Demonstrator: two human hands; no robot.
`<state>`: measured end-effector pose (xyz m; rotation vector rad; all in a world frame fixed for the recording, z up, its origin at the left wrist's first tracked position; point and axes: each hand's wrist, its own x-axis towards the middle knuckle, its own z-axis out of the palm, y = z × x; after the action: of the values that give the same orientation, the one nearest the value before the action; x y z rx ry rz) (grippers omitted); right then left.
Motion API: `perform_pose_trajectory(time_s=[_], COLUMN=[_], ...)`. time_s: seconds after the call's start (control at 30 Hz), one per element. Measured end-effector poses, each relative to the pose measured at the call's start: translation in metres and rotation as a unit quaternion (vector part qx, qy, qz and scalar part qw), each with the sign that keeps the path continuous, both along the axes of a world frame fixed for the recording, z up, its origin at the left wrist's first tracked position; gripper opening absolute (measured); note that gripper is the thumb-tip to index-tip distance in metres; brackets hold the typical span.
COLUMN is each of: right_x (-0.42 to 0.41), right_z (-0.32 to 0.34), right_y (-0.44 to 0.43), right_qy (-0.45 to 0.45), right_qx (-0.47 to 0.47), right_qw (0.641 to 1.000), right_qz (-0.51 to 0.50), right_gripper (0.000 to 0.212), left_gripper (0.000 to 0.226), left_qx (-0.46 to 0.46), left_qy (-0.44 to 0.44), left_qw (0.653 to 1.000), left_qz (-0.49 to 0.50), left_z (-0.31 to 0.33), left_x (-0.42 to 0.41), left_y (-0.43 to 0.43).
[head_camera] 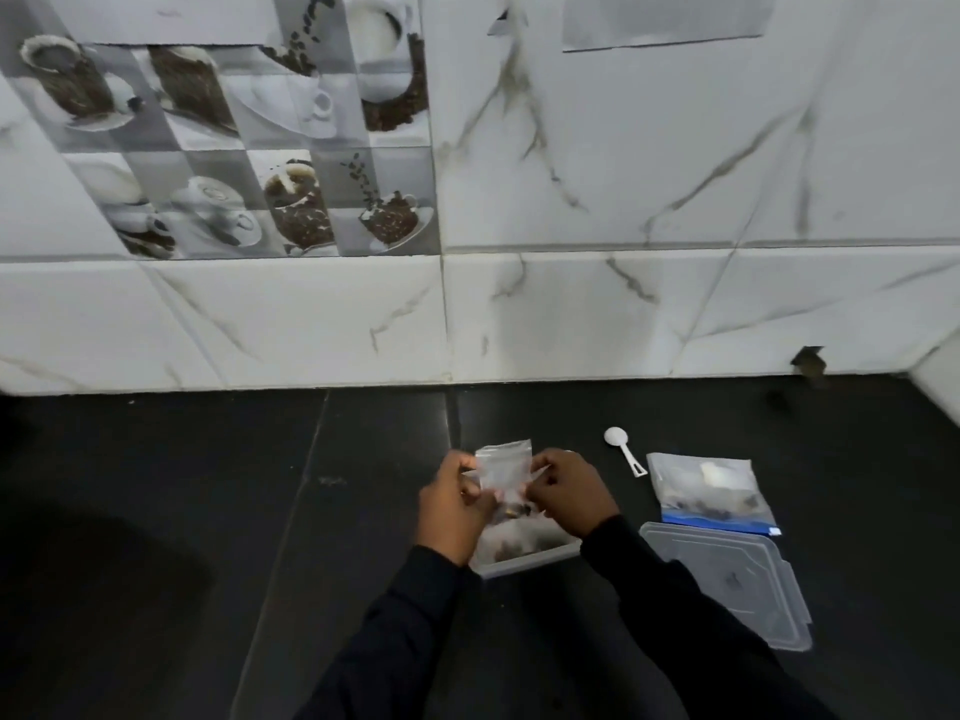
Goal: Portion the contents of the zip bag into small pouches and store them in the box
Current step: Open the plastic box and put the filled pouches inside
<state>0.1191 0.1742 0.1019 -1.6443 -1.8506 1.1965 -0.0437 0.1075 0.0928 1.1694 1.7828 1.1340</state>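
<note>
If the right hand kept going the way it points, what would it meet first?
The right hand points up-left, so it first meets the small pouch it is pinching; beyond that, probably just counter up to the wall.

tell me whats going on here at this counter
A person pinches a small clear pouch between the left hand and the right hand, just above an open plastic box on the dark counter. Something dark lies in the box, too blurred to name. To the right, the lid lies flat, the zip bag with a blue strip lies behind it, and a white spoon rests beside the bag, none being touched.
</note>
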Motion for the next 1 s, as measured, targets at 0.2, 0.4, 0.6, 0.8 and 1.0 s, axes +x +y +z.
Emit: perform_pose_trajectory(time_s=[0.2,0.4,0.6,0.8,1.0], right_x=[0.033,0.081,0.220,0.292,0.299], right_z=[-0.020,-0.008,-0.053,-0.086,-0.069], right_y=[0.015,-0.004,-0.022,-0.030,-0.039], right_qy=[-0.169,-0.097,-0.191,-0.268,-0.183], right_qx=[-0.002,0.091,0.041,-0.123,-0.131], right_qw=[0.986,0.986,0.935,0.905,0.912], right_qz=[-0.007,-0.103,-0.294,-0.306,-0.343], right_gripper=[0.024,0.007,0.018,0.035,0.018], left_gripper=[0.064,0.060,0.031,0.038,0.031], left_qx=[-0.161,-0.142,-0.049,-0.243,-0.235], left_qy=[0.212,0.371,0.317,0.287,0.255], left_qw=[0.959,0.916,0.928,0.886,0.911], left_qz=[-0.100,-0.062,-0.189,-0.271,-0.222], left_z=[-0.026,-0.022,0.004,-0.052,-0.057], left_x=[0.059,0.068,0.161,0.232,0.233], left_y=[0.036,0.035,0.029,0.022,0.021])
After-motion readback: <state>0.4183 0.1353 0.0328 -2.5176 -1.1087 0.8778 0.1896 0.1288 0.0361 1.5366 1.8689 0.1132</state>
